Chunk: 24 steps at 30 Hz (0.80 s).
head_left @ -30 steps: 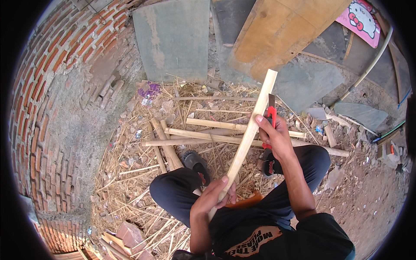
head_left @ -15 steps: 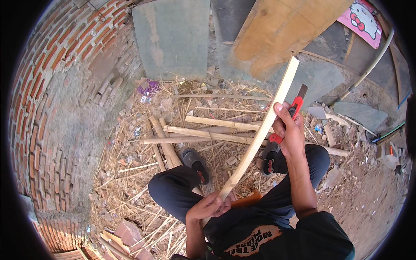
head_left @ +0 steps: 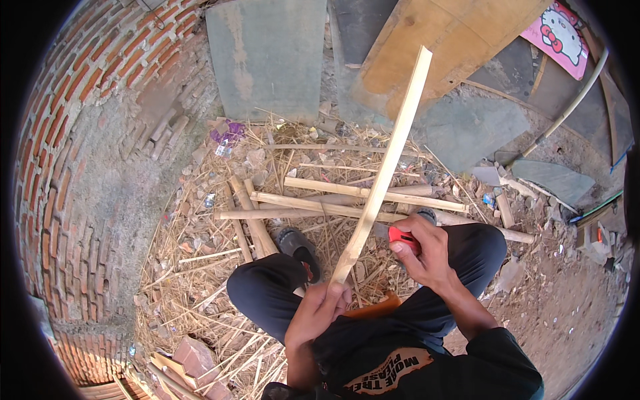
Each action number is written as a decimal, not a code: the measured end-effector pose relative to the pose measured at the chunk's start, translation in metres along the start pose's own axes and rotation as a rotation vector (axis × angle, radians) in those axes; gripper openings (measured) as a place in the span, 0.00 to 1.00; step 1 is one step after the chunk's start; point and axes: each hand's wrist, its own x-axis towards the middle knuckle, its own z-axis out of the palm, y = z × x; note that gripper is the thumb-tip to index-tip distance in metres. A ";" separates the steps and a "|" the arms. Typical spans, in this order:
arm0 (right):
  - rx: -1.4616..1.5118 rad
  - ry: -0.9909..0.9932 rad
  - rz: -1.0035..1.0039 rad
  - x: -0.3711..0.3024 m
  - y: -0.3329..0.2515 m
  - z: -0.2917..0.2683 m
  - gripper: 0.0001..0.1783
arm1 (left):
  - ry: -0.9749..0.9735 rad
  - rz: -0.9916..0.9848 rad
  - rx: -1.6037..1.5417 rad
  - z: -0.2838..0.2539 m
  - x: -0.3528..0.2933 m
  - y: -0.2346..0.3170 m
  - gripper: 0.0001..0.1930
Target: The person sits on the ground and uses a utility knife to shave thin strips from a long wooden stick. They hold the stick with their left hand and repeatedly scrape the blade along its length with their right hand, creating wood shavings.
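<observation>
A long pale bamboo strip (head_left: pixel 390 160) slants up and away in front of me, its lower end in the closed fingers of my left hand (head_left: pixel 317 312). My right hand (head_left: pixel 425 252) is wrapped round a red utility knife (head_left: pixel 404 239), to the right of the strip. The knife's blade (head_left: pixel 381 231) points left, close to the strip's edge; whether it touches cannot be made out. The strip's far end stands free, in front of a brown board.
Several bamboo pieces (head_left: pixel 327 205) lie on straw-like shavings (head_left: pixel 193 293) between and beyond my feet. A brick wall (head_left: pixel 73 200) rises on the left. Grey panels (head_left: pixel 273 60) and a brown board (head_left: pixel 440 40) lean at the back. Something orange (head_left: pixel 377 307) shows between my legs.
My right hand has let go of the strip's upper part and come down nearer to me, turning the knife so its blade points left. The strip's far end has swung left.
</observation>
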 end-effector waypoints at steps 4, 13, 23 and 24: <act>-0.045 -0.058 -0.139 -0.010 -0.009 0.018 0.18 | 0.034 0.022 -0.012 0.006 0.007 0.008 0.26; -0.110 -0.082 -0.130 -0.007 -0.015 0.013 0.21 | 0.050 0.035 0.056 0.013 0.006 0.018 0.24; -0.117 -0.075 -0.110 0.000 -0.021 0.011 0.19 | 0.217 0.054 0.255 0.026 0.001 0.028 0.24; -0.114 -0.088 -0.097 0.001 -0.024 0.009 0.18 | 0.229 0.049 0.266 0.027 0.001 0.028 0.24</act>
